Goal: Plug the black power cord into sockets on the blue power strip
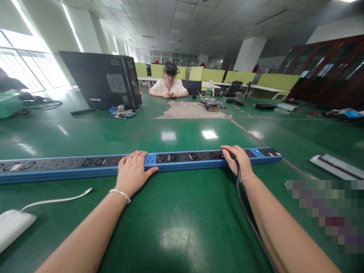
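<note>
A long blue power strip (184,166) with a row of black sockets lies across the green table. My left hand (133,172) grips it near a blue socket, fingers over the top and thumb along the front side. Toward the strip's right end, my right hand (241,161) is closed around the black plug of a power cord (240,195). That plug sits at a socket, mostly covered by my fingers, so how deep it is in cannot be told. From my hand the cord runs down beside my right forearm.
A white adapter (17,223) with a cable lies at front left. Farther back stand a black computer case (99,81), gloves (122,112) and a bottle (209,89). Another person (169,85) sits across the table. A white bar-shaped object (338,167) lies at right.
</note>
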Available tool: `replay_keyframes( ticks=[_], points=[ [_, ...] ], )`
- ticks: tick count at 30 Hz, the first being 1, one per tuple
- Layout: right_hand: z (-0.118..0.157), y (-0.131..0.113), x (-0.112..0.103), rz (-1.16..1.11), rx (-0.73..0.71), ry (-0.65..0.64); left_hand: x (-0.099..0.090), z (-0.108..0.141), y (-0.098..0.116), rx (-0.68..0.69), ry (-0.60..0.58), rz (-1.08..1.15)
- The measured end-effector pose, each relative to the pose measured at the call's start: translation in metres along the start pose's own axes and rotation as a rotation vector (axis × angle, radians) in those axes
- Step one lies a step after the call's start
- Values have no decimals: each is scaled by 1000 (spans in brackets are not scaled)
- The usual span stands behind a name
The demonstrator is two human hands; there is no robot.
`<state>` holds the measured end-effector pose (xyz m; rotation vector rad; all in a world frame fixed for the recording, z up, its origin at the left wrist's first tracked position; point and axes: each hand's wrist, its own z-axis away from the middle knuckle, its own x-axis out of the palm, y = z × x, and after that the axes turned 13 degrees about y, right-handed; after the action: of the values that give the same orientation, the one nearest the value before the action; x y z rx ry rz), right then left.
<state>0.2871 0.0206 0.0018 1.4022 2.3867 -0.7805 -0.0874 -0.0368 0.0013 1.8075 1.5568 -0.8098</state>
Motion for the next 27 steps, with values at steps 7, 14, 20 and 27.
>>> replay_keyframes(
  ticks=[7, 14, 20, 27],
  points=[
    [9, -10, 0, 38, -20, 18, -2, -1, 0, 0, -5, -4],
    [11, -12, -2, 118, 88, -37, -2, -1, 1, -3, 3, 7],
    [11, -19, -5, 197, 134, -94, -1, -1, 1, 1, 2, -4],
    [4, 10, -20, 9, -61, -275, -1, -1, 0, 6, -6, -13]
  ],
)
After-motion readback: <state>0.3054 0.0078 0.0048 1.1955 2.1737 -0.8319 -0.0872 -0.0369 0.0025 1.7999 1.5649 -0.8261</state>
